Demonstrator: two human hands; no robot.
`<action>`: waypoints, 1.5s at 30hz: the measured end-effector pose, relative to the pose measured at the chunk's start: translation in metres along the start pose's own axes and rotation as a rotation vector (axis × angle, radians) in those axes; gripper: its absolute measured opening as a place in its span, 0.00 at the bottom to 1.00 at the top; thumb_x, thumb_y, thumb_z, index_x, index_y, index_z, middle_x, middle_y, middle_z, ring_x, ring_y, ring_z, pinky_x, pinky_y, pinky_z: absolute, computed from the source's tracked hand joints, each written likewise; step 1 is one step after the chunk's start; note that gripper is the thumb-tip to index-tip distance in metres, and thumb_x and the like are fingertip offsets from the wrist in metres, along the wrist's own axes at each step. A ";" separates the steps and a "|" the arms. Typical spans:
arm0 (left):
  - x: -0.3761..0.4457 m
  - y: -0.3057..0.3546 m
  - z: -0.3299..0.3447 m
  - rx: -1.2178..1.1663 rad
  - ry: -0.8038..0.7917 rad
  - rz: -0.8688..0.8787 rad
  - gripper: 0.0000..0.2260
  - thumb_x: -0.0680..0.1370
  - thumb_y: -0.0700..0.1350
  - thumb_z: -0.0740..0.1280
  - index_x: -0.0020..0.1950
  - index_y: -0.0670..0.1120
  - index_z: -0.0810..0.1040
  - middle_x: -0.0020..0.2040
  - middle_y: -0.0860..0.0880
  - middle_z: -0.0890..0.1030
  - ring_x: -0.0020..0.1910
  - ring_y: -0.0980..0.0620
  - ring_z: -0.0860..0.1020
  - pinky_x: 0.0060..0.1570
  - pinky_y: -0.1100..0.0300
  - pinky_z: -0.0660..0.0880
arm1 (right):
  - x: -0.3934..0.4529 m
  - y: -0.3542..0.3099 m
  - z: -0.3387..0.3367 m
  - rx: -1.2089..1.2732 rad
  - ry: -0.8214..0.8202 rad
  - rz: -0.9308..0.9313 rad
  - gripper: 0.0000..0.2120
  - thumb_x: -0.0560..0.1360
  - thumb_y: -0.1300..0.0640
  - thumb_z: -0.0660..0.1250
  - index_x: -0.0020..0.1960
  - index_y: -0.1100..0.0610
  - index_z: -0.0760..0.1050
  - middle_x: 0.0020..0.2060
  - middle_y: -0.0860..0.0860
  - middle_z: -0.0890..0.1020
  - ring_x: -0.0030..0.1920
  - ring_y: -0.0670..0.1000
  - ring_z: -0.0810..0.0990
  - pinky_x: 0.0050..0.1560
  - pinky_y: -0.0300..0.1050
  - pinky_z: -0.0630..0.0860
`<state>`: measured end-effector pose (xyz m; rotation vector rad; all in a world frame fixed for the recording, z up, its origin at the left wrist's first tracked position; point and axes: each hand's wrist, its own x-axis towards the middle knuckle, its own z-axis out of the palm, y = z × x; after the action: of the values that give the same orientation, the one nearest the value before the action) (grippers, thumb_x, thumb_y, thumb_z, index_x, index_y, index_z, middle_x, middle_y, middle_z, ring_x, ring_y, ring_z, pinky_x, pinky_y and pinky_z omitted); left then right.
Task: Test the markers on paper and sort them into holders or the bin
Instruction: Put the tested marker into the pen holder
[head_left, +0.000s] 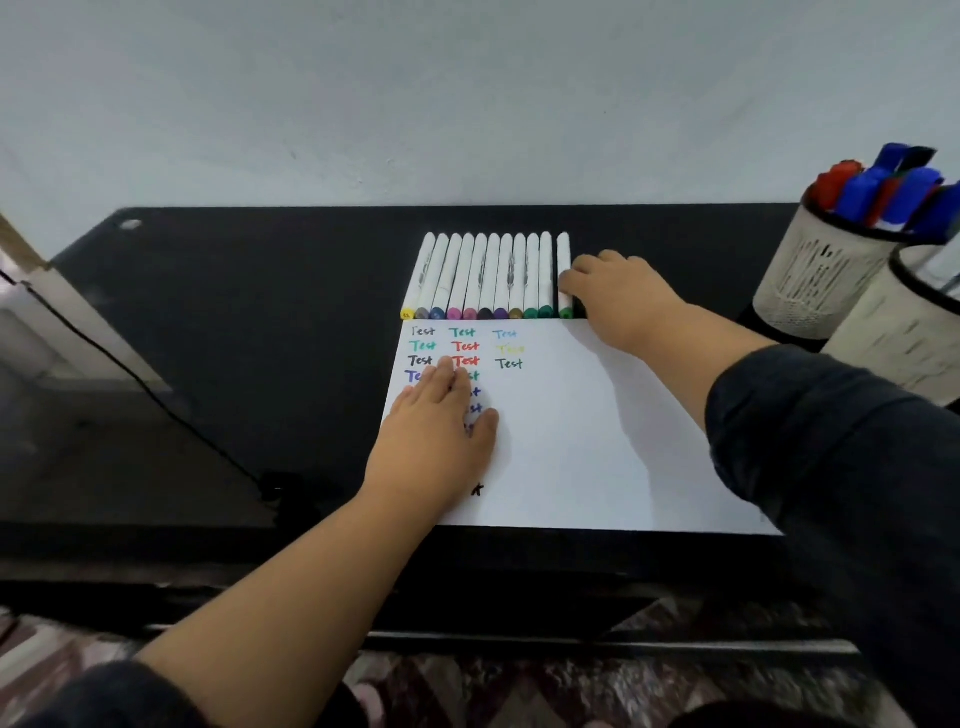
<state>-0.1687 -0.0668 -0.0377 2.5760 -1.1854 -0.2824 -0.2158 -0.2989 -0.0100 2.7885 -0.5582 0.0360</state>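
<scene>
On the black surface (260, 312) I see my left hand (434, 431) flat, grip open, pressing the paper (597, 431); my right hand (618, 291) pinches the green-capped marker (564, 270) beside the marker row (483, 275), holders (831, 275) well right

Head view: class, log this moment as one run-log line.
left hand: flat on paper | right hand: on rightmost marker in marker row | holders: markers inside
</scene>
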 end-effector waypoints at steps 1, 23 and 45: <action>0.000 0.000 0.000 0.002 0.002 0.004 0.26 0.82 0.55 0.50 0.78 0.47 0.49 0.78 0.52 0.45 0.76 0.55 0.45 0.71 0.62 0.42 | 0.002 0.001 0.001 0.017 0.006 -0.007 0.23 0.75 0.67 0.59 0.69 0.55 0.65 0.62 0.54 0.72 0.60 0.56 0.70 0.58 0.50 0.70; -0.002 0.000 0.001 0.003 -0.022 -0.007 0.26 0.82 0.54 0.50 0.78 0.46 0.48 0.78 0.51 0.47 0.76 0.53 0.46 0.72 0.60 0.42 | -0.054 -0.006 -0.003 0.646 0.457 0.250 0.07 0.77 0.62 0.62 0.53 0.65 0.71 0.44 0.57 0.74 0.41 0.55 0.73 0.39 0.46 0.67; -0.022 0.000 -0.013 -0.512 0.077 0.070 0.17 0.80 0.49 0.63 0.68 0.53 0.72 0.66 0.54 0.73 0.62 0.58 0.70 0.54 0.69 0.61 | -0.115 -0.104 -0.035 2.110 0.484 0.983 0.06 0.76 0.62 0.58 0.46 0.60 0.73 0.33 0.54 0.76 0.29 0.49 0.72 0.32 0.41 0.73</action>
<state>-0.1790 -0.0482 -0.0244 2.0791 -1.0141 -0.4067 -0.2812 -0.1542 -0.0151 2.7335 -2.7294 2.7202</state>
